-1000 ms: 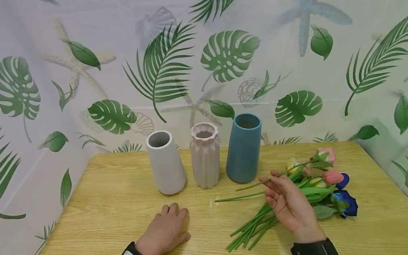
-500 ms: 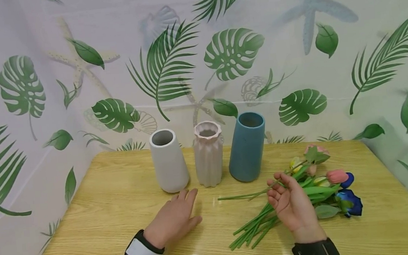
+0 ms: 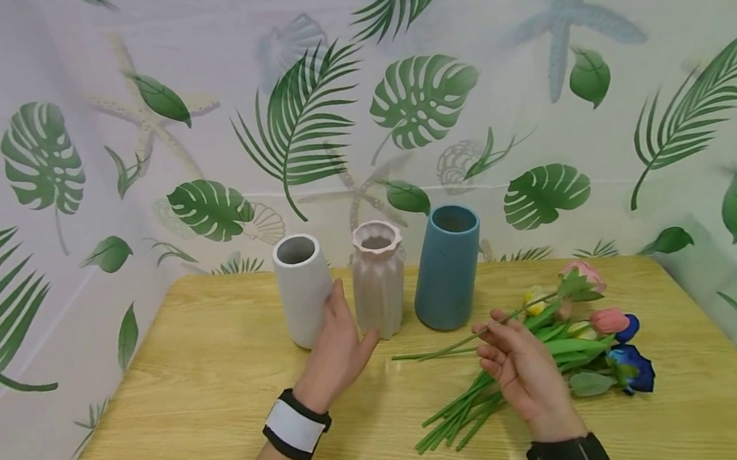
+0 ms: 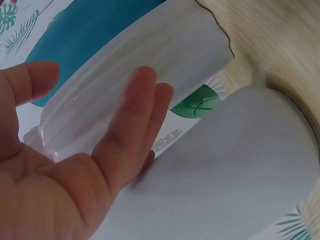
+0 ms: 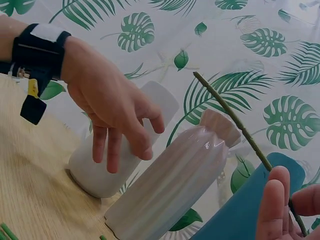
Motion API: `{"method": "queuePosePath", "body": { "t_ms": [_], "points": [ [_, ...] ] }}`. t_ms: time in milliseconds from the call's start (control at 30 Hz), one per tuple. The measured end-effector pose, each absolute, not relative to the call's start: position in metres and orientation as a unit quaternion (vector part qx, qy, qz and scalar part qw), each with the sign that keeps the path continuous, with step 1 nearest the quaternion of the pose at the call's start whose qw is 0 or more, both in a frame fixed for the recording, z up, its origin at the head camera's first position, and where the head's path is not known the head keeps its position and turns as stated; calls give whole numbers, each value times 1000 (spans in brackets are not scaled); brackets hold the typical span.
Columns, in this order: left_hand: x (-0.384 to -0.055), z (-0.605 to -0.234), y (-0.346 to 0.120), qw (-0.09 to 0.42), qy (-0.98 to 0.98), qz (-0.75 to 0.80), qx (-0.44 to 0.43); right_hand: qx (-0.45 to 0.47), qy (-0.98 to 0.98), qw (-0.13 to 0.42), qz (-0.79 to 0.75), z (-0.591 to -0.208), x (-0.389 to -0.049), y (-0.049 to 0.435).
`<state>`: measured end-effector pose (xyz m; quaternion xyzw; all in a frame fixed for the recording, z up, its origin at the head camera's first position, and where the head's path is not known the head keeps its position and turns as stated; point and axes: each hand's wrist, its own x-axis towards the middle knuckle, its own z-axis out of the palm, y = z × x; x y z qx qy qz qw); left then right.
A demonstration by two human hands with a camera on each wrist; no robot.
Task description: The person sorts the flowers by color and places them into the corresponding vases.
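Observation:
My left hand (image 3: 335,353) reaches between the white vase (image 3: 298,294) and the pale pink ribbed vase (image 3: 379,291), its fingers fairly straight along the white vase's right side. In the left wrist view, the fingers (image 4: 132,120) extend across the gap between both vases, with the thumb spread apart. My right hand (image 3: 527,373) pinches the thin green stem of a pink rose (image 3: 586,278) between thumb and fingers. The bare stem end (image 5: 215,95) points left toward the vases in the right wrist view. All three vases stand upright, the blue vase (image 3: 448,274) rightmost.
Beneath and beside my right hand, several artificial flowers lie in a bunch on the wooden table (image 3: 192,391). Among them are a pink tulip (image 3: 609,321) and a blue rose (image 3: 634,369), with green stems (image 3: 456,408) pointing left. A leaf-patterned cloth (image 3: 332,116) hangs behind.
My left hand has lifted off the tabletop and moved forward and right to the white vase. The right hand keeps its hold on the rose stem, whose tilt has shifted slightly.

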<state>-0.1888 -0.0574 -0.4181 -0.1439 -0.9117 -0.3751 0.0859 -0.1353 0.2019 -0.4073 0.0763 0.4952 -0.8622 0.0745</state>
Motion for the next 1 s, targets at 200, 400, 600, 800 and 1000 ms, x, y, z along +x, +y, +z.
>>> {"method": "queuePosePath", "body": {
  "t_ms": [200, 400, 600, 800, 1000],
  "points": [
    [-206, -418, -43, 91, -900, -414, -100, 40, 521, 75, -850, -409, -133, 200],
    [-222, -428, -33, 84, -906, -409, -78, 20, 545, 73, -835, -406, -129, 195],
    [-229, -439, -33, 65, -916, -388, -80, -10, 581, 58, -812, -433, -137, 203],
    [-231, -440, -36, 58, -919, -382, -81, -8, 578, 69, -813, -492, -159, 223],
    [-231, -442, -36, 59, -924, -369, -82, -4, 613, 26, -789, -505, -163, 223]
  ]
}}
